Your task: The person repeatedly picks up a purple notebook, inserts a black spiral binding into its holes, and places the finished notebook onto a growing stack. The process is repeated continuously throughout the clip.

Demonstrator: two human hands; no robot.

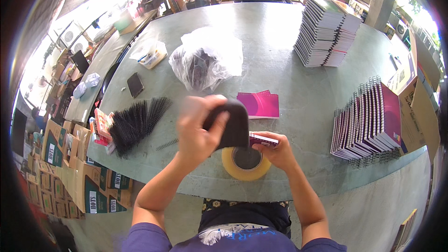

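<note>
My left hand [200,128], slightly blurred, grips a dark flat piece with rounded corners [237,126]; its kind is unclear. To its right, my right hand [278,151] pinches a small purple-covered book [263,139], seen edge-on and partly hidden behind the dark piece. Just beneath both hands lies a large roll of clear yellowish tape [231,168]. Purple printed covers [259,105] rest on the table beyond my right hand. A single loose wire coil [167,144] lies left of my left wrist.
Many black binding coils [137,123] fan out at the left, near a phone [135,85]. Behind stand a white plastic bag [205,58] and a small tub [153,56]. Stacked spiral notebooks [326,32] and purple ones [366,119] are at the right, beside a cardboard box [417,112].
</note>
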